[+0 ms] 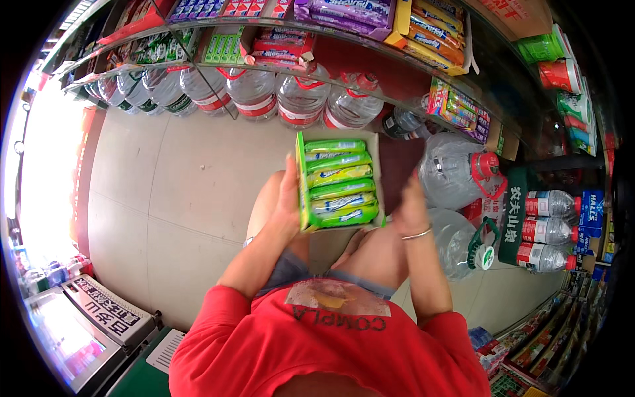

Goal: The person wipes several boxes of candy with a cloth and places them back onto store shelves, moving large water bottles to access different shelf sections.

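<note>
My left hand (289,201) grips the left side of an open green cardboard box (303,218), tilted so that its contents face up. Inside, several green and yellow wrapped candy sticks (340,173) lie stacked in a row. At the box's right, my right hand (412,208), blurred and wearing a bracelet, holds a dark maroon cloth (401,168) that hangs beside the box's right wall. Part of the cloth may lie behind the box; that is hidden.
Glass shelves (342,79) with candy boxes run across the top. Large water jugs (252,94) stand on the tiled floor beneath them. Close on the right are another large jug (449,168) and one with a green handle (454,243). A freezer-like case (74,342) stands lower left.
</note>
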Demonstrator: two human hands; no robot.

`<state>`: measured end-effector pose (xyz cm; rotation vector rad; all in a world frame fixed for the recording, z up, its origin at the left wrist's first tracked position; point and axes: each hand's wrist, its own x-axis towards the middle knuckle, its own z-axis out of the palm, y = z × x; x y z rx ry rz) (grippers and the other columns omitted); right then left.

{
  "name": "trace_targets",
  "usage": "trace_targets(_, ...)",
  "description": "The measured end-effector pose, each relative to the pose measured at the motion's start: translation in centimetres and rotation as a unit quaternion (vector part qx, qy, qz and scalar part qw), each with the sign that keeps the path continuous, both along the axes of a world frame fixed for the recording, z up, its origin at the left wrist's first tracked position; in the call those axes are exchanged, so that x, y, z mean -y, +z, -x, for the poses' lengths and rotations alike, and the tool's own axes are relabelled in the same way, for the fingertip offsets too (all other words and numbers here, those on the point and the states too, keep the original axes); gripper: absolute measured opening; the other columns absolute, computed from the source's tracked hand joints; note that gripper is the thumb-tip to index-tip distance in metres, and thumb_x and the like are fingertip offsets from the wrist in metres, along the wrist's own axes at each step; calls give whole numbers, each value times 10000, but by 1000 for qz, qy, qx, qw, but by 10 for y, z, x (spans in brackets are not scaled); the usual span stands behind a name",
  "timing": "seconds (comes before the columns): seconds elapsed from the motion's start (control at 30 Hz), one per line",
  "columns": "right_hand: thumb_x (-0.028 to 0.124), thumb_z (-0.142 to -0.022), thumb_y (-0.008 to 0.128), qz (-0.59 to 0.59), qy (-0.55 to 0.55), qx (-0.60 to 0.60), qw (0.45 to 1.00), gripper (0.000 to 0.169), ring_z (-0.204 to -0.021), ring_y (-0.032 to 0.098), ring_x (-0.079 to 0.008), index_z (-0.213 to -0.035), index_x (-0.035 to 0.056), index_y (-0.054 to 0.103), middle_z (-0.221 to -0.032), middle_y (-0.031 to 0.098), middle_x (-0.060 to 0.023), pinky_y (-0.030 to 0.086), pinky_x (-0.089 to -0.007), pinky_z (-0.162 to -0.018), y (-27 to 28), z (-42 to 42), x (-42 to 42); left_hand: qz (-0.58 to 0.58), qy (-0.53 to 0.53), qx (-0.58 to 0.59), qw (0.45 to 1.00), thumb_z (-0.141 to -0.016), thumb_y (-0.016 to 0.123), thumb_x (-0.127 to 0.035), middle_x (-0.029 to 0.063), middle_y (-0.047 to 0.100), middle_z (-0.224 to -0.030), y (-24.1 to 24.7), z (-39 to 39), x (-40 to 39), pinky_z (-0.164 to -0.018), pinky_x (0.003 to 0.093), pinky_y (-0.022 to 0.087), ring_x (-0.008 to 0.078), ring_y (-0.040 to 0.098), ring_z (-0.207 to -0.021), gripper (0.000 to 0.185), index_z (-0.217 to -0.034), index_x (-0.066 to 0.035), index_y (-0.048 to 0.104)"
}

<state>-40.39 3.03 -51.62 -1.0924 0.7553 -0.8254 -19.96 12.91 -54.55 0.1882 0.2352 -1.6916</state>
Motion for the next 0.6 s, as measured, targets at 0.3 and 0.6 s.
trace_targets(0.3, 357, -1004, 479, -19, -58, -64, 996, 597, -1328, 412, -190, -1445, -29, 366, -1460, 428, -129, 292, -299, -1111, 14, -50, 31, 69, 18, 1, 997, -907, 502, -616, 185, 452, -1435, -17, 0, 25, -1093, 543, 341, 382, 452, -1291, 781, -1429, -44, 400)
trace_targets(0.6, 225, -1002, 462, -129, -50, 45, 989, 392, -1115, 598, -194, -1318, 1, 521, -1291, 582, -84, 481, -321, -959, -36, -17, -5, 85, 113, 45, 989, -921, 457, -636, 189, 445, -1438, 0, -29, 50, -1079, 520, 368, 381, 451, -1285, 781, -1421, -39, 412)
